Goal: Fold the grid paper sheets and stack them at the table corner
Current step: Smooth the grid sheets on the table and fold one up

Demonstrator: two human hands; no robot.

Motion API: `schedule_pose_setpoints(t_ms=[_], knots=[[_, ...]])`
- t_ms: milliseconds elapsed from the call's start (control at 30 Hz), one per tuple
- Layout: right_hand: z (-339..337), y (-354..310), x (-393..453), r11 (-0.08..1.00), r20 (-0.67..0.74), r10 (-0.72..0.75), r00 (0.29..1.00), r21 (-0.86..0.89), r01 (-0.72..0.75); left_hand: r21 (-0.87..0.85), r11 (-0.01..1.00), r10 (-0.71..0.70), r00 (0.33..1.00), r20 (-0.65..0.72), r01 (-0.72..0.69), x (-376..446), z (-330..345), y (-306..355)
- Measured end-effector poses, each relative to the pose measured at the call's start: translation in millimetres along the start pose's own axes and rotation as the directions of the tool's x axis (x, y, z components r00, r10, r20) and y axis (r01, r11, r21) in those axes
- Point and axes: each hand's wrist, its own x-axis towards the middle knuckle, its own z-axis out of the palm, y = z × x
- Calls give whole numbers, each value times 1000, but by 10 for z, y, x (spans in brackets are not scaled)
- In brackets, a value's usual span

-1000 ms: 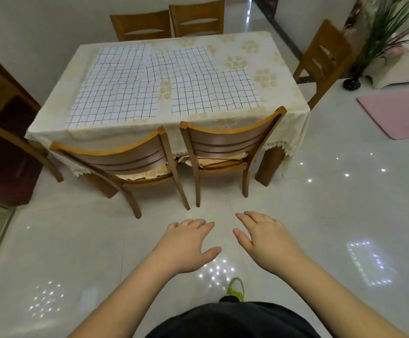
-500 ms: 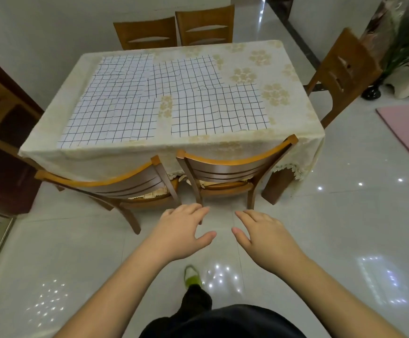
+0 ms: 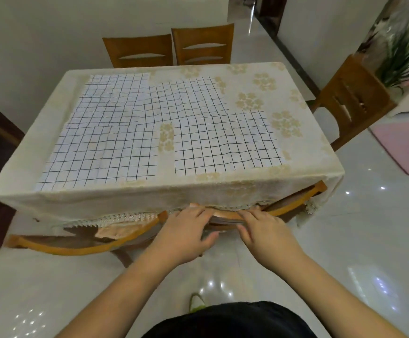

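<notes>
Several white grid paper sheets lie flat and partly overlapping on the table (image 3: 303, 164), which has a cream floral cloth. One sheet (image 3: 225, 142) lies front right, another (image 3: 101, 152) front left, and more (image 3: 181, 101) lie behind them. Both my hands are below the table's near edge, on the top rail of the right-hand near chair (image 3: 293, 203). My left hand (image 3: 186, 232) lays its fingers over the rail with the thumb on the near side. My right hand (image 3: 262, 230) holds the same rail just beside it. Neither hand touches any paper.
A second wooden chair (image 3: 76, 247) is pushed in at the near left. Two chairs (image 3: 169, 50) stand at the far side and one (image 3: 352, 101) at the right end. A plant (image 3: 403, 52) and pink mat (image 3: 406, 147) lie to the right, on glossy tiled floor.
I have walked up to the table, which now looms much closer. Both hands moved forward from open air above the floor onto the near right chair's top rail.
</notes>
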Motion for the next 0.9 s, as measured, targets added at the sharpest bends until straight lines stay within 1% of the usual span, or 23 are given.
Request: schedule_pose_setpoints(t_ms=[133,233,367,467,567,633,900], knots=[[-27,-16,375,999,-12,33,999,10,-33,-31,999,8,1000,2,-8,400,-165,-237],[-43,48,653,999,9,46,999,7,-46,-18,1000,22,1000,9,-21,693,-223,-326],[-51,215,1089,998,11,52,999,40,-52,-39,999,-1,1000,26,2,1158,-214,-419],[12,400,1476,993,-2,40,999,108,-40,-51,998,-40,999,0,40,1560,-126,-465],[74,568,1865,969,62,65,996,234,-78,-51,995,-79,996,29,80,1875,-39,-478],[95,682,2114,956,85,85,993,274,-105,-55,993,-103,994,42,105,2055,-30,-503],[375,1015,2894,952,100,118,988,273,-142,-41,988,-147,988,51,149,2559,-102,-605]])
